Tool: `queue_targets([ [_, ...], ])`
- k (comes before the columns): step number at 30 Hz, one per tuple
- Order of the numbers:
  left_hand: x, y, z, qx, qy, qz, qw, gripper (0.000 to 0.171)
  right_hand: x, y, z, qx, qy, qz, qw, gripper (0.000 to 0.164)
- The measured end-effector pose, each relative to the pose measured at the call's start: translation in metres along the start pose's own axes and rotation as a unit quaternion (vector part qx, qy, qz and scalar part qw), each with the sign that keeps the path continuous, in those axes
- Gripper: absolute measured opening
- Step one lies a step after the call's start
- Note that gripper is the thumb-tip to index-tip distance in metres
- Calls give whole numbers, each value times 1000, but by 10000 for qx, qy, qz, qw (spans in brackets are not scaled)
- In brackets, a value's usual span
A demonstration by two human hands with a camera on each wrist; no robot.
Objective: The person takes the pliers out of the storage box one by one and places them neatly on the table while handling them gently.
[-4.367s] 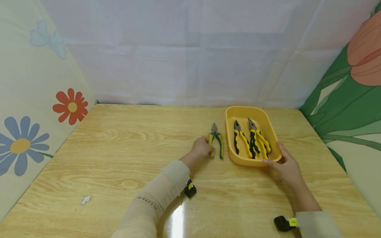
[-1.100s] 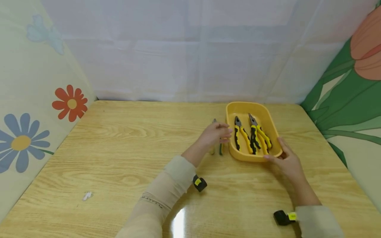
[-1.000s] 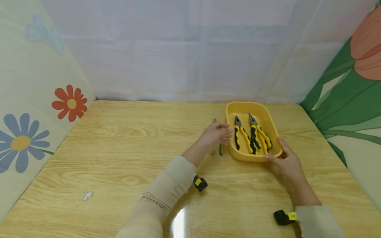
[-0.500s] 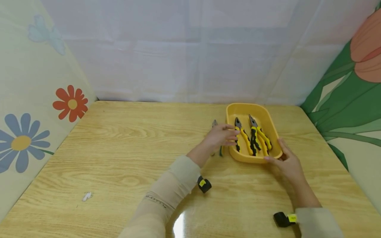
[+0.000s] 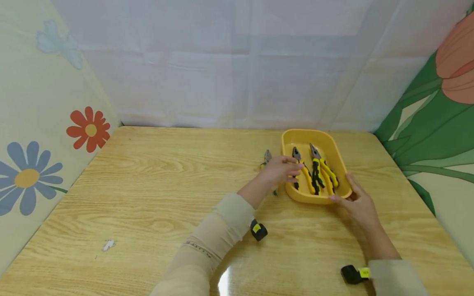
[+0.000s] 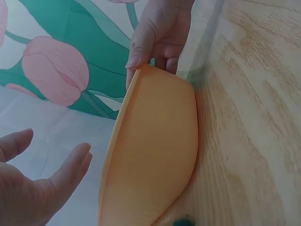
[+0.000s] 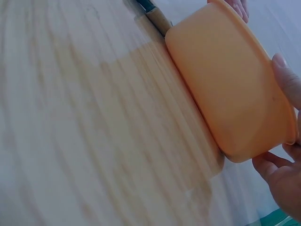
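One yellow tray (image 5: 311, 200), on the wooden table (image 5: 166, 172), gripped at its near right corner by the right hand (image 5: 357, 204), thumb at rim, presumably for steadiness; contents: at least two black-and-yellow pliers (image 5: 316, 164), handles toward the person. One left hand (image 5: 278, 171), fingers loosely extended, holding nothing, above the left rim. One green-handled pliers (image 5: 268, 155), partly hidden, just beside the tray.

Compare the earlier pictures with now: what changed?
The left hand has let go of the green pliers and moved right, over the tray's left rim, fingers open. The right hand still holds the tray's near right corner; the tray, the yellow pliers inside and the green pliers stay put.
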State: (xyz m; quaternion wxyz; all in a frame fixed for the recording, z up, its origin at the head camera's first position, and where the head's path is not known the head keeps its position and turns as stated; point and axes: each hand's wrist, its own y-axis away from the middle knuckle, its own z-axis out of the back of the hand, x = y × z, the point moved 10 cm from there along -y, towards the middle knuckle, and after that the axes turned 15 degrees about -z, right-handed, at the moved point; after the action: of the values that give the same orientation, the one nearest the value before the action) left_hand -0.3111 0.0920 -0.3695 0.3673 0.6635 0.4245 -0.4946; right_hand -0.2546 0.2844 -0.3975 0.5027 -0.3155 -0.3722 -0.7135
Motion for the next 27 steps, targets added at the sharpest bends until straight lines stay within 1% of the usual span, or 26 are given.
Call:
queue_targets([
  [4, 3, -1, -3, -26, 15, 60, 10000, 43, -2, 0, 0, -8, 64, -94, 9999, 83],
  [7, 6, -2, -5, -2, -77, 108, 9999, 48, -2, 0, 1, -25, 140, -102, 9998, 83],
  [13, 9, -4, -9, 73, -444, 108, 9989, 54, 2, 0, -1, -16, 70, 11, 10000, 82],
  [17, 12, -7, -10, 15, -648, 149, 9978, 54, 4, 0, -2, -1, 21, 62, 10000, 81],
  [20, 13, -10, -11, -61, -642, 153, 9978, 55, 5, 1, -2, 16, -8, 84, 10000, 81],
  [24, 15, -14, -14, -173, -487, 130, 9986, 56, 4, 0, -1, 15, -64, 120, 9999, 81],
  [27, 17, -16, -16, -224, -559, 153, 9981, 56, 4, 0, 0, -5, -61, 141, 9999, 80],
])
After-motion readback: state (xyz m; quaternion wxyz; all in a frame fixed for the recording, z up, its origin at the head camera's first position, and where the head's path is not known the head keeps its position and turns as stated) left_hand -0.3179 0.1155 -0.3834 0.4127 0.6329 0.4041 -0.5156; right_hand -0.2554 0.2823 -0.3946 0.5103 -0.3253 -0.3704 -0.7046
